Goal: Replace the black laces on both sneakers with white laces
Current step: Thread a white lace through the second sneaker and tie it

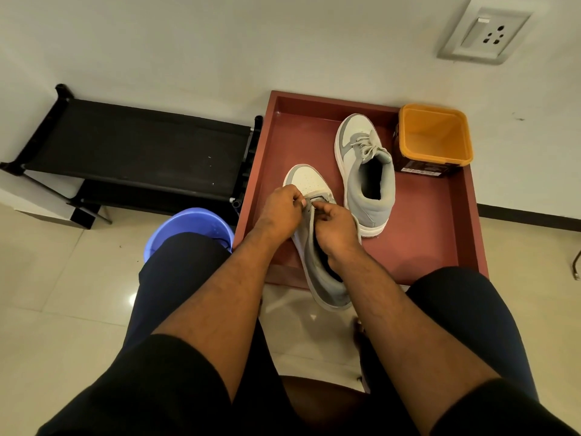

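1. Left hand [280, 206] and right hand [334, 226]: fingers pinched together at the eyelets of the near grey-and-white sneaker [317, 247]
2. Second grey-and-white laced sneaker [366, 171]: at 1 o'clock, inside the red rectangular tray [440, 228]

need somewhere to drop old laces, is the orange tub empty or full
Empty as far as visible: the orange tub stands upright and open in the tray, showing only bare inner walls.
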A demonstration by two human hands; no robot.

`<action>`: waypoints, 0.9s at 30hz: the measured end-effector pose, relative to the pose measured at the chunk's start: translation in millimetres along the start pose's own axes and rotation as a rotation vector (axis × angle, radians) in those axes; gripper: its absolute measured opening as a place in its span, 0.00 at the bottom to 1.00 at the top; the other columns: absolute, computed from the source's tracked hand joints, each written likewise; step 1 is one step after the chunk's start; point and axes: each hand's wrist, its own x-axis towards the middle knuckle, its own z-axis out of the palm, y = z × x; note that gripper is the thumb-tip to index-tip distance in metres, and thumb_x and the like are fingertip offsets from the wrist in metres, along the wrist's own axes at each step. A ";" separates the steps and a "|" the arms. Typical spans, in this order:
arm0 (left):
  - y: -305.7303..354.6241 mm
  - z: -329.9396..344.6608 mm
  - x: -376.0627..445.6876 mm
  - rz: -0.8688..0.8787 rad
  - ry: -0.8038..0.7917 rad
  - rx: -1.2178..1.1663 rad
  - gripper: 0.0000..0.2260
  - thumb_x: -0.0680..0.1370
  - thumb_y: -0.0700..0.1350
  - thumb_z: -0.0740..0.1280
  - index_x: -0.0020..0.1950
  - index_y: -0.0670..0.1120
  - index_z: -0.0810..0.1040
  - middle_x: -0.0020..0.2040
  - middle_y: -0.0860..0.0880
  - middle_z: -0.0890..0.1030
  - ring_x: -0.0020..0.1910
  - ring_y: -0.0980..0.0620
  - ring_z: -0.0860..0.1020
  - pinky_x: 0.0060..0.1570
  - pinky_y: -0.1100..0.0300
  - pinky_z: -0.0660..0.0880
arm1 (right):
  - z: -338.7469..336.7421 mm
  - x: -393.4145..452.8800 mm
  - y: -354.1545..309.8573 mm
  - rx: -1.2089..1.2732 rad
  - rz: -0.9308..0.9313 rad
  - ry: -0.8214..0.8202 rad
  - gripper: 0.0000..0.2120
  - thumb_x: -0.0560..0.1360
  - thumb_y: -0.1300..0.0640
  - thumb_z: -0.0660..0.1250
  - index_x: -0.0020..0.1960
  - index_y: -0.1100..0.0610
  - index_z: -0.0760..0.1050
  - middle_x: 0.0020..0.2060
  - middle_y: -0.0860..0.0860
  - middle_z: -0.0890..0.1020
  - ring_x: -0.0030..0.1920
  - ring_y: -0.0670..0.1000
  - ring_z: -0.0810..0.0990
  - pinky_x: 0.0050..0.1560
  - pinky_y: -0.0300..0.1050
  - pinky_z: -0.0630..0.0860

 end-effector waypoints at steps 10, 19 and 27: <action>1.1 -11.1 -20.1 -0.085 0.072 0.100 0.16 0.76 0.56 0.67 0.61 0.51 0.77 0.61 0.49 0.71 0.59 0.50 0.71 0.59 0.53 0.72 | 12.5 20.6 12.6 -0.195 -0.090 0.147 0.10 0.76 0.67 0.61 0.46 0.65 0.81 0.43 0.58 0.84 0.46 0.52 0.80 0.55 0.54 0.77; 28.0 -23.8 -61.8 -0.126 0.001 0.022 0.13 0.78 0.46 0.64 0.36 0.42 0.77 0.35 0.44 0.82 0.34 0.47 0.82 0.35 0.57 0.79 | 0.9 5.3 6.9 -0.171 -0.011 -0.014 0.09 0.73 0.69 0.57 0.38 0.58 0.71 0.33 0.54 0.75 0.36 0.52 0.72 0.36 0.47 0.72; 20.3 -18.1 -61.3 -0.116 0.088 -0.107 0.12 0.78 0.45 0.65 0.37 0.41 0.78 0.34 0.43 0.82 0.32 0.46 0.82 0.35 0.50 0.82 | -76.2 -112.1 -7.6 -0.560 -0.281 -0.526 0.08 0.77 0.61 0.66 0.44 0.48 0.77 0.60 0.44 0.74 0.61 0.41 0.71 0.59 0.32 0.68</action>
